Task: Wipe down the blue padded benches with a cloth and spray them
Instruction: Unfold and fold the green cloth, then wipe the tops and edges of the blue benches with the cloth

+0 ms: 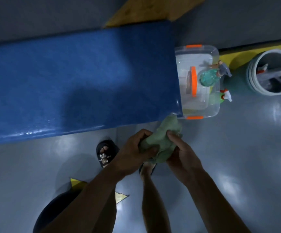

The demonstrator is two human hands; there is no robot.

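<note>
Bunching the green cloth (161,142) between them, both hands hang over the grey floor (237,148) just off the near right corner of the blue padded bench (77,78). The left hand (133,153) has its fingers curled round the cloth's left side; the right hand (183,155) pinches the right side with thumb on top, so each grip is closed on the fabric. The cloth's free upper end lies against or just over the bench corner; which of the two cannot be told.

The relation that matters: the tabletop lies up and to the left of the hands, and its long axis runs left to right across the view, its right end slightly nearer. From where the cloth is held, nearly all of the padding stretches away to the left. A wet sheen shows along the near edge at the left, so that part seems to have been dampened.

The left hand is nearer the bench surface, so a sweep leftward along the length would probably start from it, or from either hand once the cloth is gathered.

The spray bottles lie the other way, to the far right: a teal spray bottle (210,78) on a clear lidded box (196,81) at the bench's right end, and a second sprayer (225,95) beside it. The right hand is nearer those. A grey bucket (274,73) stands further right.
</note>
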